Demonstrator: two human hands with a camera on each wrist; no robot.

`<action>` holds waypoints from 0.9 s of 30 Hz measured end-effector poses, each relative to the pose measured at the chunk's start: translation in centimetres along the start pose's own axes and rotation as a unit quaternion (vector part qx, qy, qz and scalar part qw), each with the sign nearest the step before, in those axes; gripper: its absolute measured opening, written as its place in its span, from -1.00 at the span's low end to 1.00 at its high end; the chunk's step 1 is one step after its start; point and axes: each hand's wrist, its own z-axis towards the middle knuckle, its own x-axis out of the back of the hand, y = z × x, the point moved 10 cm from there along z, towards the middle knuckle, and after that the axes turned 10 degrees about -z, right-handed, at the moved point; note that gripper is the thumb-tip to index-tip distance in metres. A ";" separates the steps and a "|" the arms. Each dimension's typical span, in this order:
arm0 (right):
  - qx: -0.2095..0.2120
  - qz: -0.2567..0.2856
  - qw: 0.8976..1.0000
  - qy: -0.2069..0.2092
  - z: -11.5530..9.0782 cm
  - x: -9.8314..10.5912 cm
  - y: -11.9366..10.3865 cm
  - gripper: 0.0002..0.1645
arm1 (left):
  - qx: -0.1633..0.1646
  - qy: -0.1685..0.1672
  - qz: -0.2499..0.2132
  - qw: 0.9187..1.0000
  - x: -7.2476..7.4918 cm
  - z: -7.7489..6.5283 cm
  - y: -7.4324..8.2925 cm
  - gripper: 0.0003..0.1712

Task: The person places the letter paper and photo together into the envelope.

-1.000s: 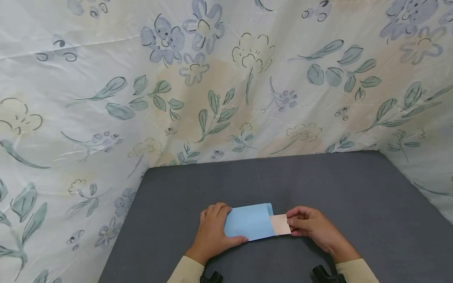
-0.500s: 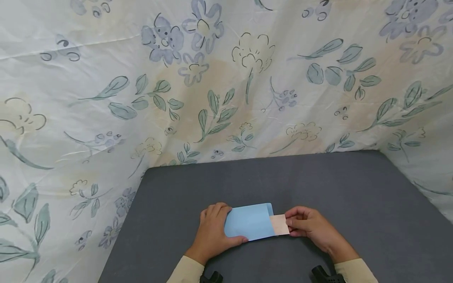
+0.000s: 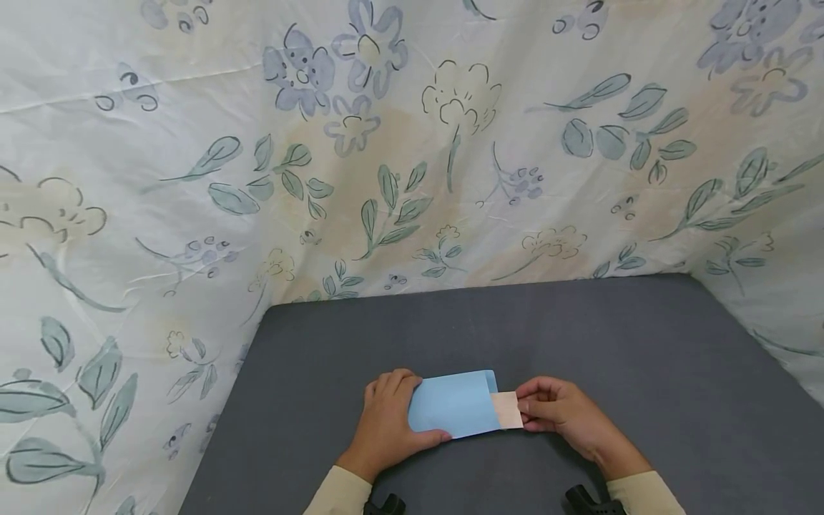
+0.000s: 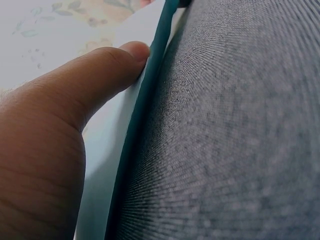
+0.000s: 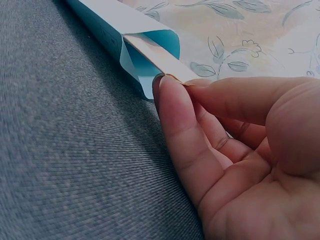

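A light blue paper envelope [image 3: 450, 405] lies on the grey tabletop, its mouth facing right. My left hand [image 3: 391, 423] holds the envelope's left end, fingers at the far edge and thumb along the near edge. In the left wrist view the thumb [image 4: 112, 67] presses on the blue paper near its edge. A pale pink card [image 3: 509, 410] sticks out of the mouth, its left part hidden inside. My right hand [image 3: 566, 415] pinches the card's outer end. The right wrist view shows the envelope mouth gaping around the thin card [image 5: 157, 54].
The dark grey cloth-covered tabletop [image 3: 579, 329] extends behind and beside the hands. A floral curtain [image 3: 412, 236] hangs close along its back and sides. A dark device [image 3: 595, 501] sits at the right wrist, another [image 3: 385, 505] at the left.
My right hand has moved slightly left, and the card has slid a little deeper into the envelope. The left hand and envelope have stayed put. The curtain at left has shifted.
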 end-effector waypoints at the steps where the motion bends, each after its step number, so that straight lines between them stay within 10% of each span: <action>1: 0.000 0.001 1.000 0.000 0.0 0.0 0.0 -0.64 | 0.000 0.000 -0.001 1.000 0.0 0.0 0.0 0.09; 27: 0.005 0.009 1.000 -0.006 0.2 -0.5 -0.1 -0.61 | -0.008 0.002 -0.001 1.000 0.3 0.2 0.2 0.08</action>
